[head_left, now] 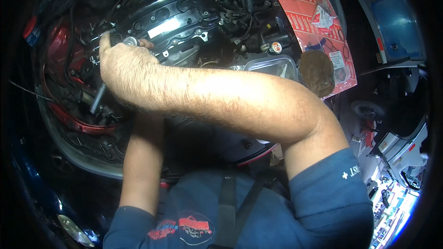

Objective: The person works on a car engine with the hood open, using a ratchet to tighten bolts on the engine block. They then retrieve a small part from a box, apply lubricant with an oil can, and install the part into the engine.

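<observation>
My right hand (124, 62) reaches across to the left side of an open engine bay and is closed around a ratchet (97, 98). The ratchet's round silver head shows beside the fingers, and its handle sticks out below the hand. One finger stretches forward along the edge of the black engine cover (161, 14). My left forearm (144, 157) comes up from below and passes under the right forearm. The left hand itself is hidden there, so its grip does not show.
Right of the engine lies a red printed sheet (295, 7) with bagged parts and a brown pad (317, 73) on it. A clear plastic tray (272, 64) sits beside my right forearm. Hoses and a reservoir cap (275, 47) surround the engine. A blue cabinet (397, 23) stands at far right.
</observation>
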The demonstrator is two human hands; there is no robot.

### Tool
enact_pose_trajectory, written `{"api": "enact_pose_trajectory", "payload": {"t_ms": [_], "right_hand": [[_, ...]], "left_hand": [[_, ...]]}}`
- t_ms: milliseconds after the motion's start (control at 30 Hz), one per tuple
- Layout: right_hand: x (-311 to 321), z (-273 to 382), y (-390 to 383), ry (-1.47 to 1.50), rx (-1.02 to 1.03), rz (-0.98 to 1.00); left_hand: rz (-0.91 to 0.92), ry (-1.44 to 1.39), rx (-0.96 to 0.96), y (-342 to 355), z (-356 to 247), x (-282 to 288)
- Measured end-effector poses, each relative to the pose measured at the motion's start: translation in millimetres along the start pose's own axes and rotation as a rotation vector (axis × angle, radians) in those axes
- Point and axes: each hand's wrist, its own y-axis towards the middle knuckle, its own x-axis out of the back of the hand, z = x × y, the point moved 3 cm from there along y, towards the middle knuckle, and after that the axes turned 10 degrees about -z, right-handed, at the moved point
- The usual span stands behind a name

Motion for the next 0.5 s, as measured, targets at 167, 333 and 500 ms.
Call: {"api": "enact_pose_trajectory", "payload": {"t_ms": [167,333,500], "right_hand": [[11.6,4.4,1.5,-0.180,-0.080,-0.258],[10.8,-24.5,74.5,0.562,0.265,0.341],[18.2,-71.9,82.9,0.632,0.050,0.055]], "left_hand": [[-0.024,-0.049,0.005,13.2,12.0,-13.8],[-0.016,-0.130,0.011,37.6,21.1,-31.6],[0.027,-0.243,-0.002,43.5,28.8,-45.8]]}}
